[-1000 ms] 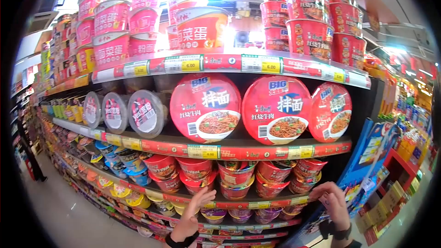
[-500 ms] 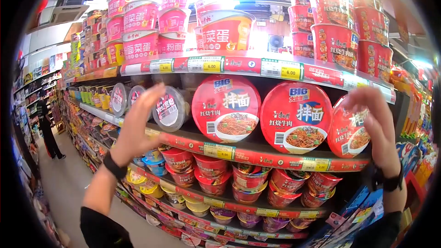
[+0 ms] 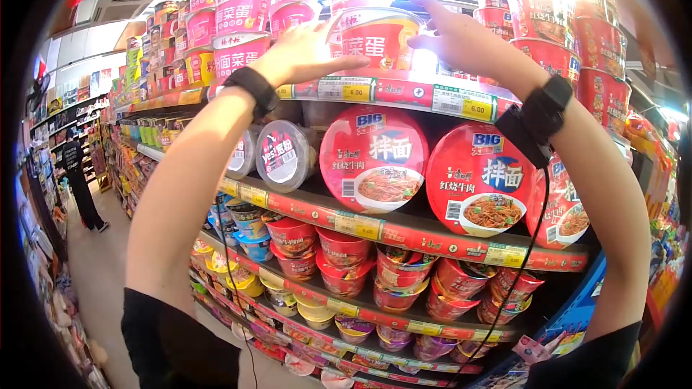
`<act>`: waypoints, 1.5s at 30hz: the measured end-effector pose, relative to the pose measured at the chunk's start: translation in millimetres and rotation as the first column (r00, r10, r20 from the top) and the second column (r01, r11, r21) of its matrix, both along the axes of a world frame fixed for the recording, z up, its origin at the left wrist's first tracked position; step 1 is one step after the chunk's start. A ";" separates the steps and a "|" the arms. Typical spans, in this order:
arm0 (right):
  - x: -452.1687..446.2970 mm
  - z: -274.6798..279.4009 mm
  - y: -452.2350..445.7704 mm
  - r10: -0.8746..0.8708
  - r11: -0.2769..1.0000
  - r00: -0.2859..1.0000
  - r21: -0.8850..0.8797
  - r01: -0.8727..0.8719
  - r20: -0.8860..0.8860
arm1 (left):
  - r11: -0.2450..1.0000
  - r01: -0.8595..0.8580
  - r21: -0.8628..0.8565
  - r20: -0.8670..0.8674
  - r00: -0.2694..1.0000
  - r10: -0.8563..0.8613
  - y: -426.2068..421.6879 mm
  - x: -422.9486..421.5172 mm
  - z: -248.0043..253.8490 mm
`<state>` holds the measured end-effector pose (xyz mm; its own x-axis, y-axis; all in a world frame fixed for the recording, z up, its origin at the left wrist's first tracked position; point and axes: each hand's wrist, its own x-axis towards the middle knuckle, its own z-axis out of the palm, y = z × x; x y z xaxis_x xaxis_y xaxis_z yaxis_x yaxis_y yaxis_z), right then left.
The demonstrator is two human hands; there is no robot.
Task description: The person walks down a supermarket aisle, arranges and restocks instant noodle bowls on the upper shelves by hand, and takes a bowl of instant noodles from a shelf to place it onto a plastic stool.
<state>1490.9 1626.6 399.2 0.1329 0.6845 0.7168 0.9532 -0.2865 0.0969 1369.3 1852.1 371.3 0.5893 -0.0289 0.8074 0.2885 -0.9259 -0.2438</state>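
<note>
A pink instant noodle tub (image 3: pixel 380 42) stands upright on the top shelf, between my two hands. My left hand (image 3: pixel 306 50) is at its left side, fingers spread and thumb stretched across the tub's lower left. From the right, my right hand (image 3: pixel 465 37) reaches with fingers apart and thumb near the tub's right edge. Whether either hand touches the tub I cannot tell. Both hands are open and hold nothing. Black bands with thin hanging cords sit on my wrists.
More stacked pink tubs (image 3: pixel 243 11) stand left, and red tubs (image 3: pixel 546 57) right. A price-tag rail (image 3: pixel 404 94) edges the top shelf. Below are large red noodle bowls (image 3: pixel 373 158), clear-lidded tubs (image 3: pixel 283 155) and several lower shelves. A person (image 3: pixel 81 184) stands in the far-left aisle.
Both hands have risen from the middle shelf's level to the top shelf and come closer together around the pink tub. The view has shifted slightly left.
</note>
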 end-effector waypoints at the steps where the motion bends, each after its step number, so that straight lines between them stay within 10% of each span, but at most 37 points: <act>1: 2.9 6.5 7.6 -0.022 1.000 0.998 0.009 0.022 0.059 | 0.992 0.059 -0.108 -0.027 0.998 -0.062 -1.5 2.8 0.2; 12: 64.7 89.1 65.8 -0.248 0.934 0.910 -0.167 0.315 0.332 | 0.912 0.085 -0.401 0.157 0.987 -0.023 27.1 53.6 -31.9; 16: 39.7 57.5 55.4 -0.250 0.947 0.952 -0.160 0.279 0.178 | 0.904 0.116 -0.411 0.128 0.989 -0.069 29.2 52.1 -32.3; 24: 50.4 57.0 40.6 -0.218 0.973 0.974 -0.068 0.222 0.061 | 0.783 0.379 -0.493 0.175 0.925 -0.338 43.7 48.6 -31.5; 26: 62.1 69.5 36.2 -0.156 0.956 0.911 -0.175 0.237 0.382 | 0.648 0.531 -0.546 0.195 0.833 -0.518 46.0 48.3 -32.6; 31: 20.9 65.7 10.7 -0.329 0.909 0.861 -0.116 0.400 0.388 | 0.528 0.611 -0.590 0.171 0.733 -0.658 51.0 45.6 -31.5; 37: 49.1 64.5 30.7 -0.171 0.963 0.412 0.063 0.263 0.895 | 0.804 0.443 -0.397 0.087 0.890 -0.447 48.7 42.6 -37.1; 41: 25.5 31.9 58.1 -0.212 0.976 0.811 0.151 0.154 0.545 | 0.729 0.417 -0.542 0.135 0.900 -0.415 57.7 53.0 -34.1; 42: 58.4 42.0 67.7 -0.061 0.998 0.536 0.035 0.059 0.842 | 0.739 0.429 -0.519 0.142 0.896 -0.420 66.7 60.1 -34.0; 45: 36.1 27.0 70.3 -0.127 0.992 0.528 0.098 0.084 0.840 | 0.753 0.393 -0.528 0.160 0.917 -0.366 64.9 60.5 -33.3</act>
<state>1527.0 1696.8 426.3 -0.4784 0.6753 0.5614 0.3976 -0.4034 0.8241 1429.9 1917.0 338.0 0.5873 0.2040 0.7832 -0.1171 -0.9361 0.3316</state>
